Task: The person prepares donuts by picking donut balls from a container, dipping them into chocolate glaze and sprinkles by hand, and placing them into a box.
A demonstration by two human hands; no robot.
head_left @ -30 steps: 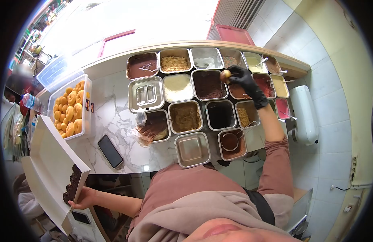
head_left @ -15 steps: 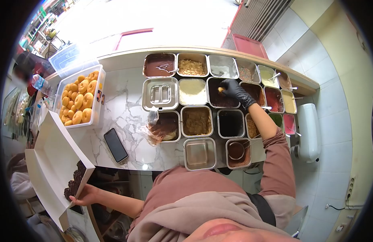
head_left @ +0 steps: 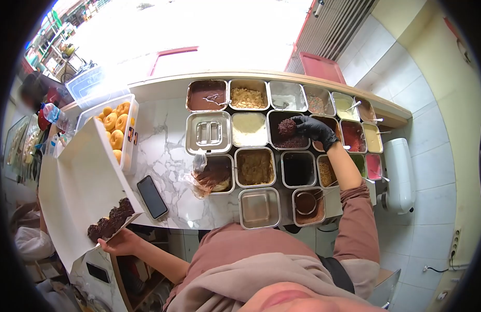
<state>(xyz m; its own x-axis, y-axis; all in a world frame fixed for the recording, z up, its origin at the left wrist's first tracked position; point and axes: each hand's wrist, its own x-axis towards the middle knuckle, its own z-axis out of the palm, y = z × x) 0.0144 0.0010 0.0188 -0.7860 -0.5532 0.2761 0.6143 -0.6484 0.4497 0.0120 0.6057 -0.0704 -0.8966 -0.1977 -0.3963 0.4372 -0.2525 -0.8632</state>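
My right hand (head_left: 314,130), in a black glove, is closed on a doughnut (head_left: 287,127) coated in dark chocolate sprinkles. It holds the doughnut over a metal tub of chocolate sprinkles (head_left: 296,142). At the lower left, my bare left hand (head_left: 118,242) grips the near edge of an open white cardboard box (head_left: 76,177), tilted toward me. A row of dark-topped doughnuts (head_left: 111,221) lies in the box along that edge. Plain ring doughnuts (head_left: 115,124) fill a clear plastic bin (head_left: 128,151), partly hidden behind the box.
Metal tubs of toppings surround my right hand, including chopped nuts (head_left: 247,96) and a lidded tub (head_left: 209,133). A phone (head_left: 152,196) lies on the marble counter (head_left: 165,125). A dipper (head_left: 305,203) sits in a near tub. A white appliance (head_left: 398,177) stands at right.
The doughnut in my right hand has gone from showing a plain golden side to being covered in sprinkles. My left hand has brought the box right and tilted it, showing more of the doughnuts inside.
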